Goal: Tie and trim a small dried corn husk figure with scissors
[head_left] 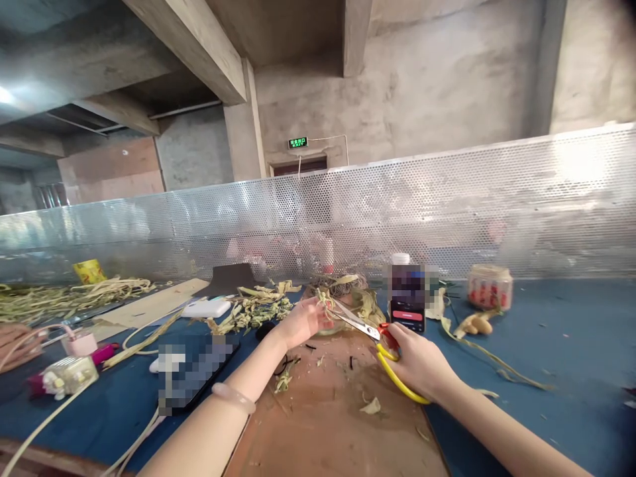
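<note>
My right hand (420, 361) grips scissors (360, 323) with yellow and orange handles, its fingers wrapped round them. The slightly parted blades point left, towards my left hand (302, 323). Between the fingertips of that hand is a small pale bundle of dried plant strips (325, 299), right at the scissor tips. Whether the blades touch the strips I cannot tell. Both hands are above a brown board (338, 424) scattered with leaf scraps (370, 405) and dark bits. Behind the hands lies a heap of dried leaves and fibre (348, 285).
A phone (407, 315) stands upright beyond my right hand, with a jar (489, 288) farther right. Dried leaf strips (253, 311), a white power bank (206, 309), another phone (199, 377) and cables lie left. A perforated metal panel (372, 212) borders the blue table (561, 331).
</note>
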Available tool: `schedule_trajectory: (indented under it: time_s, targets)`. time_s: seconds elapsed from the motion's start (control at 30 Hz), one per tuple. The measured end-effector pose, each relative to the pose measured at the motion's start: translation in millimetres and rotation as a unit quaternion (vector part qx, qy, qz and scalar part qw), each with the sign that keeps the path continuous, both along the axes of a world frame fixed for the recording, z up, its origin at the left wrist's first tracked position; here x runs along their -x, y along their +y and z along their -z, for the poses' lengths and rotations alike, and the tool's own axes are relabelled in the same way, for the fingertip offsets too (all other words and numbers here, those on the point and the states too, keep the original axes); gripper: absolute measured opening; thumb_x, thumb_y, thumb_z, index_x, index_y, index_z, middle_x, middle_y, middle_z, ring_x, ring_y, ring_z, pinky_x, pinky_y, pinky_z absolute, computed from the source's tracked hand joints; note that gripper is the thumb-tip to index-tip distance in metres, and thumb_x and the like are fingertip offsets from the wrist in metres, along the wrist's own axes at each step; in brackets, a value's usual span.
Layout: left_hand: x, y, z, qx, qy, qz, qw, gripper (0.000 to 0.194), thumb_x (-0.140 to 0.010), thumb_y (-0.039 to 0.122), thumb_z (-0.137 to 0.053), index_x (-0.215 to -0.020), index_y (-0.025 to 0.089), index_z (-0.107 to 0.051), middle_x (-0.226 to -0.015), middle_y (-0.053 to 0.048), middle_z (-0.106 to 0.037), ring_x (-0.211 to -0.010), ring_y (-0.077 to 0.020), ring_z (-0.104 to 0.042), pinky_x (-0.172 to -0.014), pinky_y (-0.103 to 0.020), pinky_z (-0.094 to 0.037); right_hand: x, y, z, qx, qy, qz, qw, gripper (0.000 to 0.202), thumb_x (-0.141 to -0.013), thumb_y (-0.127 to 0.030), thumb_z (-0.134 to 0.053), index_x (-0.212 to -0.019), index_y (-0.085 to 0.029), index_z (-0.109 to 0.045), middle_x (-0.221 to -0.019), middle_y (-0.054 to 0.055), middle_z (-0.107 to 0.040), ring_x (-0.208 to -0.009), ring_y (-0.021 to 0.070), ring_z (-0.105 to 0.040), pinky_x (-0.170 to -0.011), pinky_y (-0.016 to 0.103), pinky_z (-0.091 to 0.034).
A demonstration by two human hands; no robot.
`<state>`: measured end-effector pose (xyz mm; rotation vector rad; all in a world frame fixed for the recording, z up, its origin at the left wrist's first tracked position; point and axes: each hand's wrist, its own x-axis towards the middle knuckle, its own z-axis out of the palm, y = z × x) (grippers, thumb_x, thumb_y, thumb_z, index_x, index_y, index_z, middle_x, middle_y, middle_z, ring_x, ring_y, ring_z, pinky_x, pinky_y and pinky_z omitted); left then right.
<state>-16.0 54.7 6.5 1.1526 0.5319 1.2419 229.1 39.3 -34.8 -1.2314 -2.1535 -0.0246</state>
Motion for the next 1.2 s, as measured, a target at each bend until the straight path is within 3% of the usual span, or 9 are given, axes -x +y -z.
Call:
schedule_trajectory:
  time_s: [0.27, 1.2]
  targets:
    - [-5.7, 0.0, 3.2, -0.007, 0.008, 0.005, 1.000, 0.003, -0.071, 0.013, -0.064, -0.074, 0.012, -0.065, -0.078, -0.006, -0.066, -0.072, -0.0173, -0.061, -0.072, -0.033, -0.049, 1.5, -0.9, -0.6, -0.019, -0.007, 0.001, 1.000, 0.019, -0.075, -0.040, -0.049, -0.085, -0.023, -0.049, -0.083, 0.000, -0.059, -0.066, 0.0150, -0.054, -0.051, 0.024, -0.025]
    - [-7.1, -0.5, 6.7, -0.010, 0.006, 0.035, 0.999, 0.002, -0.069, 0.011, -0.065, -0.068, 0.011, -0.062, -0.069, -0.007, -0.065, -0.069, -0.0182, -0.061, -0.075, -0.038, -0.047, -0.6, -2.7, -2.8, -0.053, -0.050, 0.026, 0.997, 0.019, -0.073, -0.034, -0.051, -0.088, -0.023, -0.052, -0.088, -0.001, -0.063, -0.074, 0.0166, -0.060, -0.051, 0.024, -0.028]
